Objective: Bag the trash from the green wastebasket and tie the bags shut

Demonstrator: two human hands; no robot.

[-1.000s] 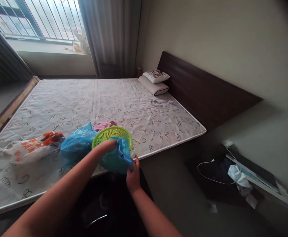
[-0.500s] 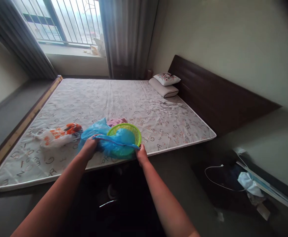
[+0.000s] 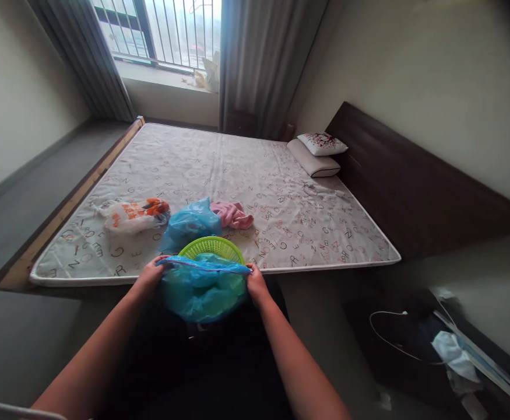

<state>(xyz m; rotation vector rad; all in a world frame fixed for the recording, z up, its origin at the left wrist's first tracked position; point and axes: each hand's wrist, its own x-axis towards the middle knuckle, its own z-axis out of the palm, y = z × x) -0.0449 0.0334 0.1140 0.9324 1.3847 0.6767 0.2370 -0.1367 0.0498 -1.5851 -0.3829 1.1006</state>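
Observation:
Stretched between my hands is the rim of a thin blue plastic bag [image 3: 202,294]. My left hand [image 3: 150,275] pinches its left edge, and my right hand [image 3: 255,281] pinches the right edge. A lime-green plastic basket [image 3: 214,248] sits partly inside the bag, its far rim showing above the stretched edge and its lower part seen through the film. Just beyond, another crumpled blue plastic bag [image 3: 193,220] lies on the mattress. A pink cloth [image 3: 232,214] touches that bag on its right.
The lettered mattress [image 3: 298,233] fills the middle. At left lies a white-and-orange plastic bag [image 3: 134,214]. Two pillows [image 3: 318,153] rest by the dark headboard [image 3: 412,175]. A dark bedside surface at right holds a white cable [image 3: 379,335] and a crumpled white item [image 3: 453,353].
My hands have drawn the blue bag and basket toward me, off the mattress edge. The pink cloth and the other blue bag show more fully. The view has shifted left.

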